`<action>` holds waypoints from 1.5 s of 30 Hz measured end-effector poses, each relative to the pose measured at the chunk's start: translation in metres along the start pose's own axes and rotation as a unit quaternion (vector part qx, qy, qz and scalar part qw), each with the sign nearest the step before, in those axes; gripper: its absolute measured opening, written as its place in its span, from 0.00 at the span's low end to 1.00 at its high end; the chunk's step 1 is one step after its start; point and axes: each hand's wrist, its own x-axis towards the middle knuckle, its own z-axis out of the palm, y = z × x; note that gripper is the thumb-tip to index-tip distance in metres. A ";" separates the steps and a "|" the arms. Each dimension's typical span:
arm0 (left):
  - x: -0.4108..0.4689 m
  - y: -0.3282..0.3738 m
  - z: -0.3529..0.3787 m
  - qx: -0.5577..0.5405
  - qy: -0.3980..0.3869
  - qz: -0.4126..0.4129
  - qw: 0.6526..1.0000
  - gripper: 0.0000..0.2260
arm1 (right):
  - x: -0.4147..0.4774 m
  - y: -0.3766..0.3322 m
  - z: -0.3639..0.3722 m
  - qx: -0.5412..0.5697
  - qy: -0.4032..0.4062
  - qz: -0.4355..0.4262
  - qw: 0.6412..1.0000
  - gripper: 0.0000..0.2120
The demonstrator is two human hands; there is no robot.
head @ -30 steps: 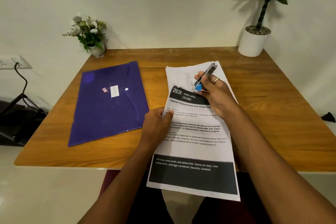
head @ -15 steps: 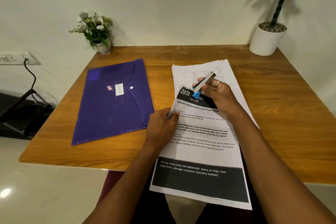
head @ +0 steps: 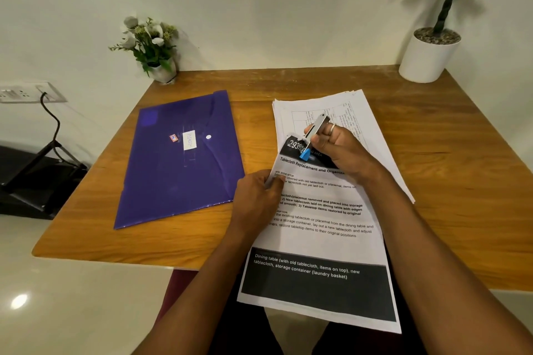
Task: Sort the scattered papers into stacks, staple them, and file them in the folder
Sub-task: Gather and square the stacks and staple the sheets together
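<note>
Papers [head: 323, 219] at 6 o'clock overhang the table [head: 461, 181] edge, left hand [head: 259, 196] pinching their left margin. Right hand [head: 343, 153] grips stapler [head: 313, 135] at their 11 o'clock corner. Second stack [head: 346, 106] lies beneath at 12. Folder [head: 178, 158], 9 o'clock, closed. Judged: stapling underway, filing outstanding.

Glossy purple plastic folder [head: 178, 158]; smooth wood table [head: 447, 181]; matt paper sheets [head: 320, 228]; metal stapler [head: 314, 132].

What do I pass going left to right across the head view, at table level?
Wall socket → purple folder → left hand pinching the printed sheets → right hand gripping the stapler → white plant pot.
</note>
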 end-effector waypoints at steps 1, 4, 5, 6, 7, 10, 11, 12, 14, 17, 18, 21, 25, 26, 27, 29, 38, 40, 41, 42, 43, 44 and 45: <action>0.000 0.000 0.000 0.003 0.001 0.000 1.000 0.10 | -0.001 -0.001 0.001 0.002 0.000 0.001 1.000 0.07; 0.001 -0.001 0.001 0.009 0.005 -0.003 1.000 0.11 | -0.002 -0.001 0.004 0.014 0.000 0.003 1.000 0.06; 0.001 -0.001 0.001 0.009 0.006 -0.004 1.000 0.11 | -0.002 -0.001 0.004 0.013 0.004 0.001 1.000 0.06; 0.001 -0.001 0.001 0.009 0.007 -0.004 1.000 0.11 | -0.002 -0.001 0.005 0.011 0.007 0.000 1.000 0.06; 0.001 -0.001 0.001 0.010 0.006 -0.004 1.000 0.10 | -0.001 -0.001 0.006 0.005 0.011 -0.002 1.000 0.06; 0.001 -0.002 0.001 0.006 -0.002 -0.008 1.000 0.10 | 0.000 0.002 0.008 0.011 0.021 0.003 1.000 0.05; 0.001 -0.002 0.001 0.007 -0.003 -0.007 1.000 0.10 | 0.001 0.003 0.008 0.015 0.023 0.005 1.000 0.06; 0.001 -0.002 0.001 0.009 -0.003 -0.007 1.000 0.10 | 0.000 0.004 0.008 0.021 0.025 0.005 0.999 0.07; 0.000 -0.002 0.001 0.009 0.000 -0.003 1.000 0.11 | -0.002 0.007 0.007 0.041 0.037 -0.013 0.998 0.08; 0.000 -0.001 0.001 0.004 0.004 -0.001 1.000 0.11 | -0.006 0.007 0.006 0.085 0.094 -0.067 0.990 0.12; 0.000 0.000 0.001 0.003 0.006 0.000 1.000 0.11 | -0.007 0.006 0.002 0.093 0.131 -0.087 0.983 0.15; -0.001 0.001 0.002 0.004 0.014 0.010 1.000 0.10 | -0.016 0.003 -0.019 0.050 0.239 -0.135 0.960 0.14; 0.000 -0.001 0.001 0.010 0.022 0.011 1.000 0.11 | -0.042 0.003 -0.046 -0.168 0.314 -0.108 0.928 0.17; 0.000 0.000 0.001 0.007 0.018 0.011 1.000 0.10 | -0.047 0.006 -0.056 -0.230 0.330 -0.101 0.910 0.19; 0.000 0.000 0.001 0.004 0.015 0.011 1.000 0.10 | -0.050 0.010 -0.065 -0.294 0.343 -0.094 0.887 0.20; -0.001 0.001 0.001 0.011 0.016 0.012 1.000 0.09 | -0.056 0.018 -0.082 -0.403 0.353 -0.074 0.841 0.22; -0.001 0.000 0.000 0.015 0.025 0.005 1.000 0.08 | -0.079 0.018 -0.090 -0.573 0.380 0.072 0.722 0.19; -0.002 0.000 0.000 0.006 0.029 0.001 1.000 0.09 | -0.083 0.010 -0.083 -0.578 0.391 0.058 0.714 0.19; -0.002 0.001 0.000 -0.005 0.030 -0.001 1.000 0.09 | -0.085 0.005 -0.078 -0.566 0.394 0.036 0.723 0.18; -0.004 0.001 -0.001 -0.022 0.032 -0.005 0.999 0.09 | -0.088 -0.002 -0.070 -0.535 0.389 0.011 0.750 0.18; -0.005 0.003 -0.002 -0.043 0.035 -0.009 0.998 0.09 | -0.090 -0.007 -0.064 -0.491 0.375 -0.007 0.786 0.17; -0.006 0.005 -0.002 -0.060 0.040 -0.009 0.997 0.09 | -0.092 -0.011 -0.058 -0.443 0.351 -0.013 0.825 0.17; -0.007 0.008 -0.002 -0.072 0.047 -0.006 0.996 0.09 | -0.095 -0.014 -0.052 -0.397 0.324 -0.009 0.859 0.17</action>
